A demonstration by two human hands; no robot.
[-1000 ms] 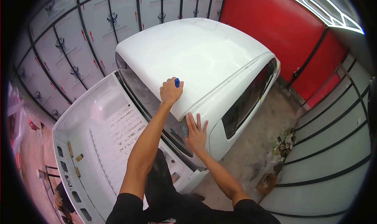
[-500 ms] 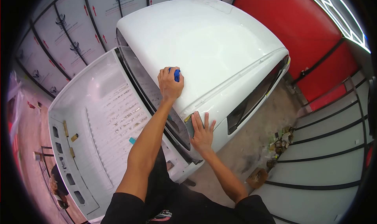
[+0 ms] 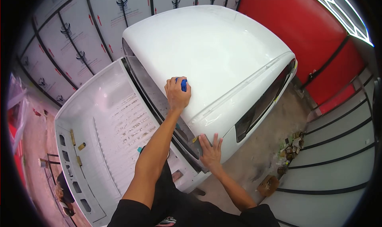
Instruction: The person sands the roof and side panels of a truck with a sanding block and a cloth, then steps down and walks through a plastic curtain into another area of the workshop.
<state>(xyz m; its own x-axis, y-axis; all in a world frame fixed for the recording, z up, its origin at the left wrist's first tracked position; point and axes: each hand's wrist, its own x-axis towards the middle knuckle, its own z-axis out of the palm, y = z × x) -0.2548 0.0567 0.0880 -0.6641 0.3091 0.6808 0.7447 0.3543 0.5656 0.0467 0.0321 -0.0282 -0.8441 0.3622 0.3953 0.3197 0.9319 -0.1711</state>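
Gripping a blue pad (image 3: 184,85), your left hand (image 3: 177,95) curled at the roof (image 3: 211,55).
Your right hand (image 3: 211,153) lay splayed on the cab (image 3: 223,119), holding nothing; gloss could have made either slip.

Looks out from head height, forward and steeply down, right over the black shirt (image 3: 187,215) and close bare arms (image 3: 153,159)! Takes in the truck bed (image 3: 105,147), the white roof (image 3: 207,47) mid-view, and, farthest off, the red wall (image 3: 278,24)!
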